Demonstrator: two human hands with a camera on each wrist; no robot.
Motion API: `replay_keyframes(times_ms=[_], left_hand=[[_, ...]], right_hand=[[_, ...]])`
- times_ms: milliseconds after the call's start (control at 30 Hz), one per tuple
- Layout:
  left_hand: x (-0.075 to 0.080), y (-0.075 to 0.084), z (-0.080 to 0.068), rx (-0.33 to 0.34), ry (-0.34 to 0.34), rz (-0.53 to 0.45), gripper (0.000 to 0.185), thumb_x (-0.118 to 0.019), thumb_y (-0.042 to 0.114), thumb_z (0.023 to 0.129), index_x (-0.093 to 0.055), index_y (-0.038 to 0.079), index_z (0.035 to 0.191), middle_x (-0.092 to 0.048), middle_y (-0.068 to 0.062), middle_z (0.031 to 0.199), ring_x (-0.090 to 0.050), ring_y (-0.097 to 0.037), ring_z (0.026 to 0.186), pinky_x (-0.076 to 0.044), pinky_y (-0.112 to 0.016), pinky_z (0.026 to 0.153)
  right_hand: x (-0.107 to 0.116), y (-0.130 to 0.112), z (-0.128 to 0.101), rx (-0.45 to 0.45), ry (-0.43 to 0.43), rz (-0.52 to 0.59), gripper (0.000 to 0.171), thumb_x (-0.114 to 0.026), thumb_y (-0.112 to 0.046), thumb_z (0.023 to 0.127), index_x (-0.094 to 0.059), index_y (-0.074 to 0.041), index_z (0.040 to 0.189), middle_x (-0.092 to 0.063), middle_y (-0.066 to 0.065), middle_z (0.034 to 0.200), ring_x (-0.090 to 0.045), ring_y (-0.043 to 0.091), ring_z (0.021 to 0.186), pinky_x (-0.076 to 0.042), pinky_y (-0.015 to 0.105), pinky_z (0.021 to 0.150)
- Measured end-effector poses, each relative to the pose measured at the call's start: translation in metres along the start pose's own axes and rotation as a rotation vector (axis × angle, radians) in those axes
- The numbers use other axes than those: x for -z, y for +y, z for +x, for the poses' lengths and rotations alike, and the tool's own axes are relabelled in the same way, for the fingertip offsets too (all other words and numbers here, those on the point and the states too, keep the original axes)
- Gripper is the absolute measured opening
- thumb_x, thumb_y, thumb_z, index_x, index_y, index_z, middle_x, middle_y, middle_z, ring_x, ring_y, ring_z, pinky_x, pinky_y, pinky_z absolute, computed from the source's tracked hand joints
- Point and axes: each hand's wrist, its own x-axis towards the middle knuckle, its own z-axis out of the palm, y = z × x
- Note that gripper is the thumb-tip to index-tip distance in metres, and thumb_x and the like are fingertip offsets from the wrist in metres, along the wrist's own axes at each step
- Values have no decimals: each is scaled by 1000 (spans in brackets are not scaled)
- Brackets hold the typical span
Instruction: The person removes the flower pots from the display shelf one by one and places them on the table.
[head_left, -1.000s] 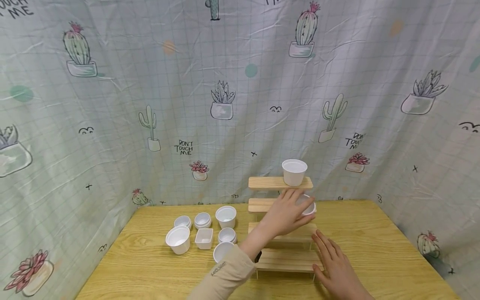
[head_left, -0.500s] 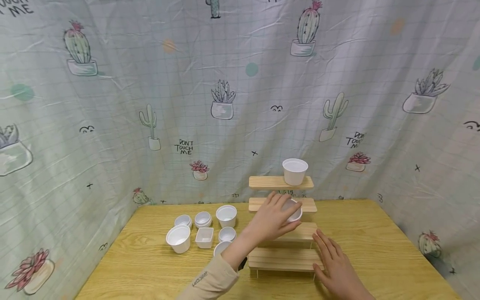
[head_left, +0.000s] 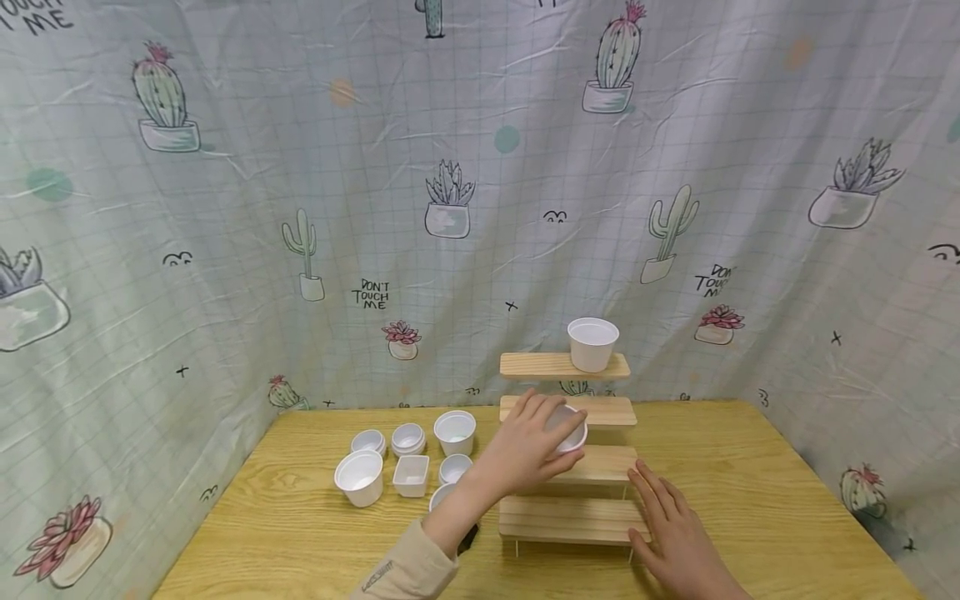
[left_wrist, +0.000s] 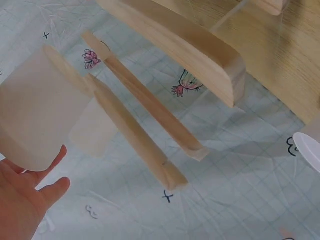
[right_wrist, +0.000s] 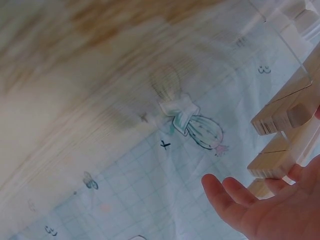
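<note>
My left hand [head_left: 517,450] grips a round white plastic cup [head_left: 572,435], its fingers around the rim, in front of the middle tiers of a wooden step stand [head_left: 562,518]. The left wrist view shows that cup [left_wrist: 40,110] tilted above the thumb and fingers at the left side. My right hand [head_left: 678,533] touches the right end of the stand's lower tiers with fingers extended. In the right wrist view its fingertips [right_wrist: 210,185] lie beside the plank ends. Another white cup [head_left: 593,346] stands upright on the top tier's right part.
Left of the stand, several white cups and bowls sit on the wood-grain table [head_left: 285,533], among them a tall cup [head_left: 360,479] and a square one [head_left: 411,475]. My left forearm partly covers one. A cactus-print curtain [head_left: 480,275] hangs behind and at both sides.
My left hand has drawn the cup leftward and slightly down, away from the right end of the second tier. My right hand has stayed at the stand's edge.
</note>
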Motion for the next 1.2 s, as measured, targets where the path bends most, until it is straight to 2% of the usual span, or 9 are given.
replay_keyframes(times_ms=[100,167,267,333,767,1000,1200], left_hand=[[2,-2,-5,9,-2,-18,42,-47,46,87,-51,25,123,-53,-3,120,-47,-17,112,-33,-42,102],[2,-4,-10,15,-5,-40,42,-49,45,86,-51,25,123,-52,-4,119,-46,-17,112,-34,-43,102],[3,-6,-18,19,-11,-52,41,-48,44,87,-50,24,123,-52,-4,118,-46,-18,110,-34,-44,101],[4,-7,-23,19,-7,-53,41,-49,43,87,-50,24,123,-51,-4,118,-47,-18,108,-34,-45,101],[9,-13,-48,45,2,-35,45,-52,44,85,-50,24,125,-52,-2,117,-48,-17,106,-34,-42,101],[10,-17,-63,60,19,-68,46,-57,42,82,-51,23,124,-52,-4,116,-48,-18,107,-35,-45,100],[10,-21,-78,84,6,-74,47,-59,40,82,-51,21,124,-50,-6,121,-48,-20,110,-35,-46,100]], right_hand=[[-1,1,0,9,9,-17,81,-71,-20,67,-32,-7,137,-32,11,142,-43,34,112,-35,43,87],[-1,2,0,20,15,-21,81,-70,-21,67,-32,-6,137,-33,11,142,-43,34,112,-29,36,98],[-1,2,1,36,21,-24,81,-70,-20,66,-33,-5,137,-33,13,141,-43,33,112,-10,19,108],[0,1,1,44,23,-17,81,-71,-20,66,-32,-4,137,-33,13,141,-42,33,112,3,6,103],[2,1,2,54,28,-14,79,-70,-19,68,-33,-3,136,-33,15,141,-40,31,113,5,7,105],[2,1,3,36,16,-10,80,-70,-19,68,-33,-4,137,-32,14,141,-39,32,113,5,6,103],[2,0,1,29,13,5,81,-70,-18,67,-32,-5,137,-32,14,142,-40,34,113,5,5,102]])
